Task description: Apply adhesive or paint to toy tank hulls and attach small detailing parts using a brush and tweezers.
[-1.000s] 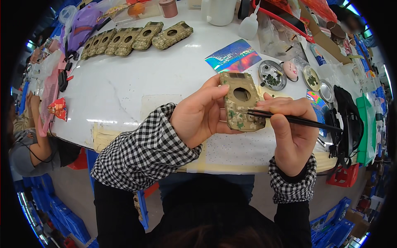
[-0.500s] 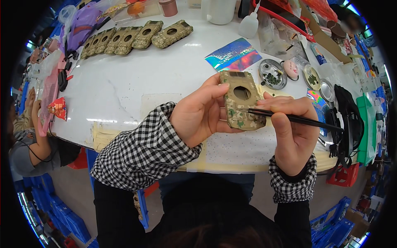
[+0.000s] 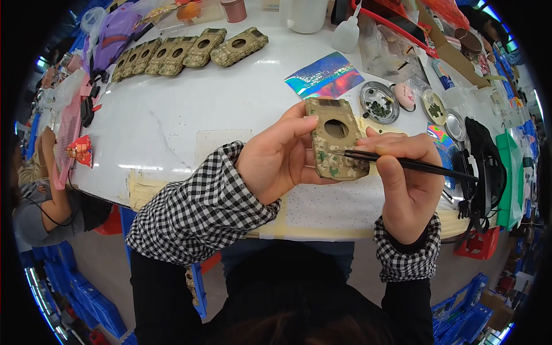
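Observation:
My left hand (image 3: pixel 277 150) holds a camouflage toy tank hull (image 3: pixel 330 146) by its left side, thumb on the upper edge. The hull is tan with green and brown pixel patches and has a round hole in its top. Black tweezers (image 3: pixel 425 167) are pinched in my right hand (image 3: pixel 409 172); their tips touch or hover just over the hull's surface below the hole. Whether the tips grip anything is too small to tell. Several similar hulls (image 3: pixel 240 47) stand in a row at the far left of the table.
Right of the hull lie a round metal dish (image 3: pixel 379 103) with small dark green parts, a pink egg-shaped item (image 3: pixel 404 96) and a shallow lid (image 3: pixel 433 108) with more bits. Behind are a shiny holographic sheet (image 3: pixel 324 76) and a white squeeze bottle (image 3: pixel 346 34). Another person's arm (image 3: pixel 49 167) is at far left.
Almost nothing differs. The hull and tweezers stay in nearly the same place in my hands, and the other person's arm at far left has shifted slightly.

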`<state>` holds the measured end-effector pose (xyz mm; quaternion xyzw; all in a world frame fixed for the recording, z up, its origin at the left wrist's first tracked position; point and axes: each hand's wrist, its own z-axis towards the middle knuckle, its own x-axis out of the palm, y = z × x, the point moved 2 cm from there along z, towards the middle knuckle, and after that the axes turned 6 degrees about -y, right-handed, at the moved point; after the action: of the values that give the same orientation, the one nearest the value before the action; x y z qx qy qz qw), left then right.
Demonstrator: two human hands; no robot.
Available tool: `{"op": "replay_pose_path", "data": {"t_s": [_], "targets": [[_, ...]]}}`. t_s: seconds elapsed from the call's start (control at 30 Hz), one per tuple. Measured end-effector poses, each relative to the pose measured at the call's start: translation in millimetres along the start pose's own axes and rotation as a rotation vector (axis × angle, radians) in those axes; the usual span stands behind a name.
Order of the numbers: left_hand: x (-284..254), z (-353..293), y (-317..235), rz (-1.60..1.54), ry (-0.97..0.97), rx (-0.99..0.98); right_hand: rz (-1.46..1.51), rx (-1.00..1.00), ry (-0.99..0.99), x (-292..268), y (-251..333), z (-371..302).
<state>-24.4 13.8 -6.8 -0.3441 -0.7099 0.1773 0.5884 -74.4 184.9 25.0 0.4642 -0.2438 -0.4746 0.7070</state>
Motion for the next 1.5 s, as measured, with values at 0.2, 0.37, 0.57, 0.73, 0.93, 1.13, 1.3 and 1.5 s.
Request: {"op": "replay_pose_path", "data": {"t_s": [0.2,0.37,0.57,0.73,0.93,1.13,1.3,1.5], "targets": [[1.6,-0.4,-0.7,0.004,-0.007,-0.006,-0.013,-0.004,0.005,-0.8,-0.3,0.0],[2.3,-0.4,-0.5,-0.002,-0.007,0.004,0.001,-0.010,0.008,-0.6,-0.8,0.1],[1.2,0.1,0.0,0.001,-0.020,0.002,0.000,-0.007,0.016,-1.0,-0.3,0.2],[-2.0,1.6,1.6,-0.029,0.012,0.001,0.048,0.054,0.019,-2.8,0.8,-0.5],[1.8,-1.2,-0.7,-0.032,-0.020,0.013,0.223,0.057,0.014,-1.0,-0.3,-0.2],[3.2,-3.0,-4.7,-0.008,-0.021,0.011,0.276,0.072,-0.004,0.4,0.5,-0.6],[-1.8,-3.3,-6.8,-0.075,0.053,-0.011,0.064,-0.016,0.021,-1.0,-2.0,-0.6],[0.5,-5.0,-7.0,-0.042,0.012,-0.004,0.000,-0.032,0.010,0.5,-2.3,1.0]]}}
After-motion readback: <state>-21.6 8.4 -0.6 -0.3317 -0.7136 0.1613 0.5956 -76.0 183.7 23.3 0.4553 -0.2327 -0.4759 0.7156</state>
